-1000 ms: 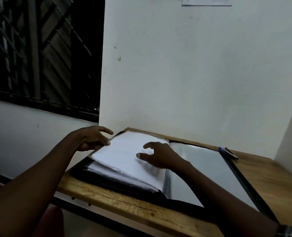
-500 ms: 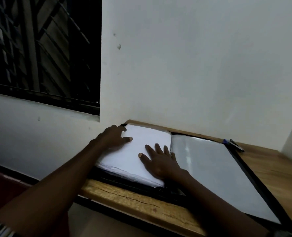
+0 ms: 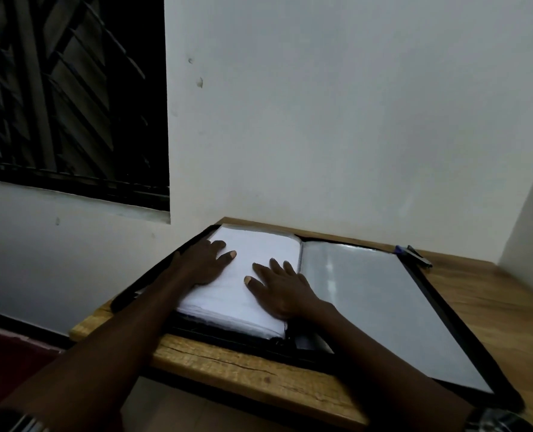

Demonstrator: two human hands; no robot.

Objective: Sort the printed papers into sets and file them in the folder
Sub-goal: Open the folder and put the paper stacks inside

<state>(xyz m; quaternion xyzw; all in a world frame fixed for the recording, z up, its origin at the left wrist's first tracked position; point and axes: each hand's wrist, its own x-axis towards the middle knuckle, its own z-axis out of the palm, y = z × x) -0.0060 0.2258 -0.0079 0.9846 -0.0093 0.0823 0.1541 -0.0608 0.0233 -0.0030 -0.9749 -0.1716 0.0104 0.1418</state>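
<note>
1. Wooden bench (image 3: 243, 369) carries an open black folder (image 3: 439, 313), lying flat against the white wall (image 3: 337, 120).
2. A thick stack of white papers (image 3: 252, 269) fills the folder's left half; a glossy clear sleeve (image 3: 368, 300) covers the right half.
3. The left hand (image 3: 202, 263) lies flat on the stack's left edge, fingers spread.
4. The right hand (image 3: 280, 288) presses flat near the spine, fingers spread.
5. A pen (image 3: 415, 255) lies on the bench just beyond the folder's far right corner.

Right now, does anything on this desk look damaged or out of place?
Yes: a long crack runs along the wooden desk's front edge, below the open folder. Nothing else stands out.
</note>
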